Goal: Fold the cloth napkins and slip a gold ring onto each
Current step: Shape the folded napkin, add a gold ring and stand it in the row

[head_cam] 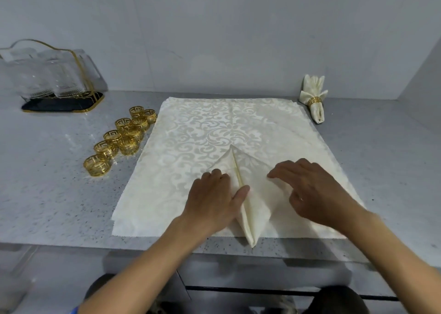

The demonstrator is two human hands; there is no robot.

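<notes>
**A:** While the left hand point(213, 195) lies flat on the napkin being folded point(248, 194), what are its fingers doing?

**B:** They are stretched out and pressing the left flap down, thumb laid along the centre crease. Nothing is gripped; it is an open, flat press.

**A:** And the right hand point(315, 192)?

**B:** It sits over the right flap with fingers bent loosely, the fingertips point(270, 175) touching the flap's edge. Whether the thumb pinches the cloth underneath I cannot tell, as the hand hides it.

**A:** Where does that napkin lie?

**B:** On top of a stack of flat napkins point(202, 132), cream with a scroll pattern, spread on the grey speckled surface point(55, 194). It is folded into a kite shape, its upper point toward the middle of the stack and its narrow lower tip hanging just past the surface's near edge.

**A:** The rings?

**B:** A cluster of gold rings point(120, 138) stands in two rough rows just left of the stack, some touching each other.

**A:** Anything finished?

**B:** One finished napkin point(314, 99) lies near the far right corner of the stack, by the wall, with a gold band round its middle.

**A:** And far left?

**B:** A glass holder with gold trim point(47, 75) on a dark tray point(64, 105).
</notes>
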